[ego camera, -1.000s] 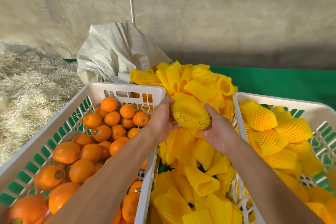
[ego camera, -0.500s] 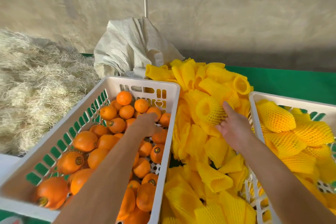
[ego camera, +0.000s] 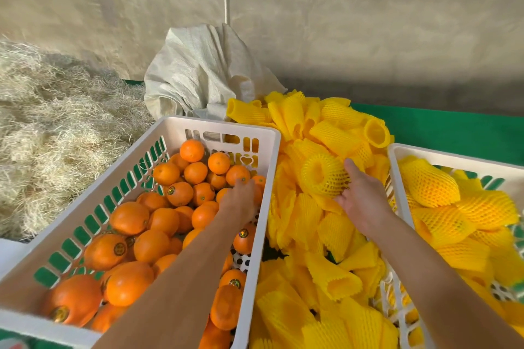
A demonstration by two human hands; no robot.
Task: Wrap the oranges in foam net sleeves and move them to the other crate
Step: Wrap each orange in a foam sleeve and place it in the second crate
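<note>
left hand (ego camera: 239,201) down among oranges (ego camera: 181,193) in left crate (ego camera: 85,207), grip unclear; right hand (ego camera: 361,201) grips foam net sleeve (ego camera: 323,176).

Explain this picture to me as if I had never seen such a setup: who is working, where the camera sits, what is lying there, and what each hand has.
No machine here: a person works with bare hands, filmed by a camera on their head looking down. The left hand reaches among loose oranges in the left crate; whether its grip has closed on one is hidden. The right hand holds an open foam net sleeve above a pile of empty sleeves. The right crate holds wrapped oranges. Behind lie a white sack and straw.
</note>
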